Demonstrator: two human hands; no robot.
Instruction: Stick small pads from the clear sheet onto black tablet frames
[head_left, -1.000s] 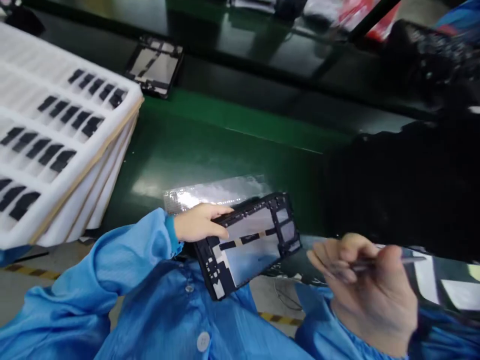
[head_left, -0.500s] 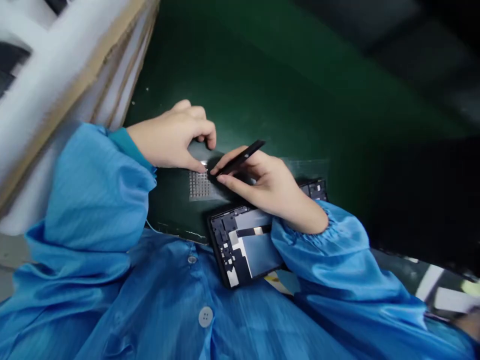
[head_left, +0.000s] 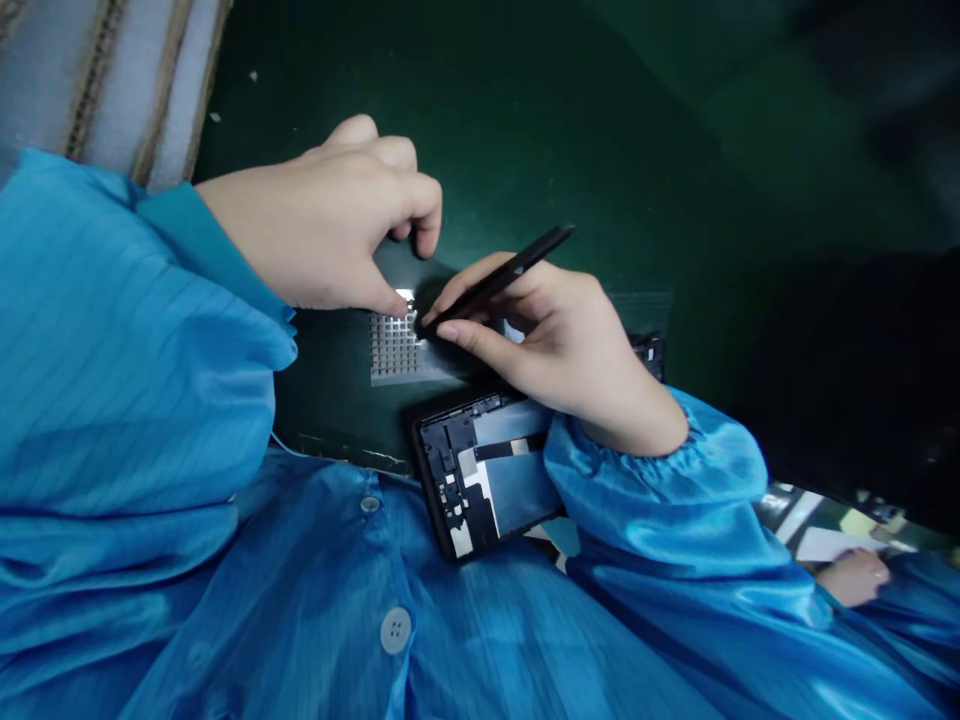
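Observation:
A small clear sheet [head_left: 396, 352] bearing a grid of tiny grey square pads lies flat on the green table. My left hand [head_left: 341, 220] rests its thumb tip on the sheet's top edge, its other fingers bent and apart from the thumb. Pinched in my right hand [head_left: 562, 335] are slim black tweezers [head_left: 517, 266], slanting down so that the tip end meets the sheet's right side; the very tip is hidden by fingers. Below that hand is an opened phone-like device [head_left: 517, 490], its inside facing up, partly covered by my right sleeve.
Another black device part [head_left: 649, 352] shows behind my right wrist. Stacked cardboard-edged layers [head_left: 135, 90] stand at the upper left. A large dark shape [head_left: 862, 380] fills the right side. At the lower right, another person's hand [head_left: 853, 577] is near some white material.
The view has shifted closer, and the cardboard layers sit farther left. Both hands stay at the sheet in nearly the same pose. The other person's hand shows more now.

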